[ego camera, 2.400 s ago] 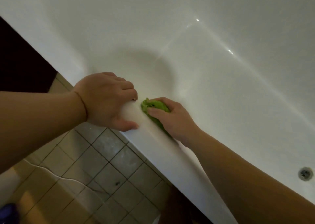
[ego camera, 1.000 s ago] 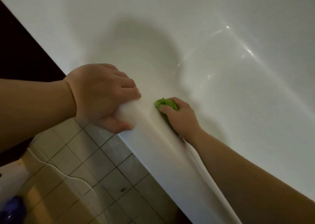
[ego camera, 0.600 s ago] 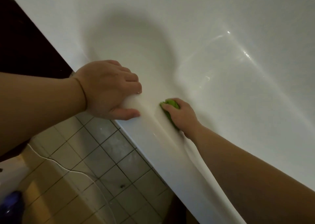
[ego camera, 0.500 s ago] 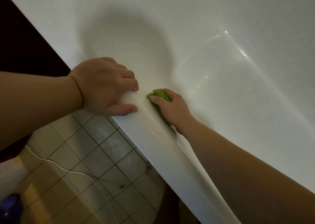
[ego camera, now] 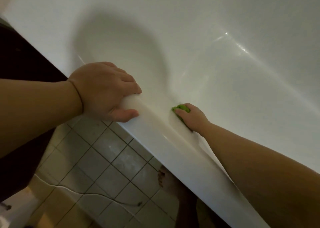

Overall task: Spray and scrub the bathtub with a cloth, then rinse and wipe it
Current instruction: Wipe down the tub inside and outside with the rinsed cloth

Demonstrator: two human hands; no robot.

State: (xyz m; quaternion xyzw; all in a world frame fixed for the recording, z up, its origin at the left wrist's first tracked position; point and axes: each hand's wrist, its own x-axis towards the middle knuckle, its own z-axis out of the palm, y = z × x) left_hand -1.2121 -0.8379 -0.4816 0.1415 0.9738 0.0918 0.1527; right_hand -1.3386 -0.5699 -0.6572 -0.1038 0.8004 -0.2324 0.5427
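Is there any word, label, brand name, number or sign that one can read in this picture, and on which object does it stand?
None: no readable text shows anywhere in the head view.
The bathtub is plain white, with no brand mark in sight.
The green cloth under the right hand bears no label.
The left hand grips the tub rim; the floor tiles carry no writing.

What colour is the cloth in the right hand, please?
Bright green; the cloth shows under the right hand in the head view.
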